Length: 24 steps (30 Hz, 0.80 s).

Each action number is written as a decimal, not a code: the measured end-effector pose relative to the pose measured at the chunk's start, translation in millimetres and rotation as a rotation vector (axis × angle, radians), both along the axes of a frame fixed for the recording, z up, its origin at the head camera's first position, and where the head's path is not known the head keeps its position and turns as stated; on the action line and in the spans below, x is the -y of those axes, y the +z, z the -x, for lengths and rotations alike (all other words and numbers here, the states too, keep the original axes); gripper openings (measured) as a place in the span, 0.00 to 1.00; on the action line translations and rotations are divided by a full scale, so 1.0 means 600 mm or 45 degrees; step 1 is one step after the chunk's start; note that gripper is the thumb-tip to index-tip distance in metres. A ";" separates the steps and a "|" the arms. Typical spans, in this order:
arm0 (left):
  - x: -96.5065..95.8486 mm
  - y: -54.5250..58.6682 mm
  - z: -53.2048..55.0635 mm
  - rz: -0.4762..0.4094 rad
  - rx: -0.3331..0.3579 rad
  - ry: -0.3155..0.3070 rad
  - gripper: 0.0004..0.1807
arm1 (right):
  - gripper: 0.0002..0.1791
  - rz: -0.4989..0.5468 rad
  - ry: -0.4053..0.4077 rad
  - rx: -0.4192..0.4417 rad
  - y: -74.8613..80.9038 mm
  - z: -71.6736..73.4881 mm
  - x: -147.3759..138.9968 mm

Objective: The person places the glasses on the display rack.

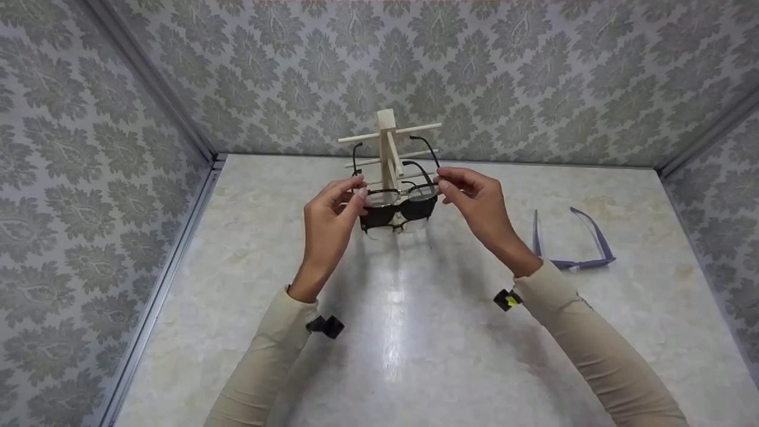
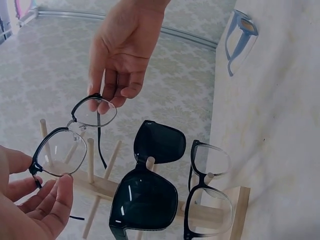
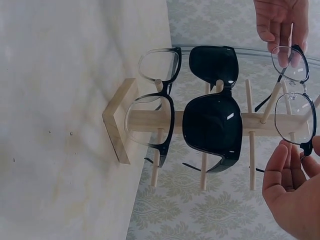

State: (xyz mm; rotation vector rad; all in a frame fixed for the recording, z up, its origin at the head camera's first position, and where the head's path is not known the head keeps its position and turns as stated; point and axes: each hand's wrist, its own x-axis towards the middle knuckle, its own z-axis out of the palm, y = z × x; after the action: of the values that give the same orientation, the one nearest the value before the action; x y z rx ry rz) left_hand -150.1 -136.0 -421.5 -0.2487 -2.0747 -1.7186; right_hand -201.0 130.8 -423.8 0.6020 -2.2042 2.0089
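Note:
My left hand (image 1: 335,213) and right hand (image 1: 477,204) pinch opposite ends of a pair of half-rim eyeglasses (image 2: 64,152) with black brow bars and clear lenses. Their temples extend back on either side of a wooden glasses stand (image 1: 386,123). In both wrist views the eyeglasses are close to the pegs, above the other pairs. Dark sunglasses (image 3: 212,122) hang on the stand at a lower peg. Below these hangs a second pair of clear eyeglasses (image 3: 169,117), its frame black fading to clear.
Purple-blue glasses (image 1: 584,264) lie on the marbled tabletop (image 1: 391,356), near my right forearm, with temples unfolded. Patterned panels (image 1: 284,59) wall the table at the back and sides. A small black device (image 1: 329,326) is attached at each wrist.

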 end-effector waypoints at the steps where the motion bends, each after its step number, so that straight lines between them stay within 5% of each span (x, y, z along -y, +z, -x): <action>1: 0.001 -0.001 0.002 -0.012 0.017 0.001 0.15 | 0.16 -0.004 -0.001 -0.001 0.000 0.002 0.001; 24: 0.009 -0.025 0.019 -0.064 0.098 0.015 0.16 | 0.16 -0.039 -0.022 0.042 -0.021 0.025 0.012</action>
State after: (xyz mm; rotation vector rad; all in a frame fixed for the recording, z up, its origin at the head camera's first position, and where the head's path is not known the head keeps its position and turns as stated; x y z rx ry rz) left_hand -161.6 -141.6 -436.5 -0.1566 -2.0794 -1.7971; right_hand -216.1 123.7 -436.5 0.5549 -2.2552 1.9946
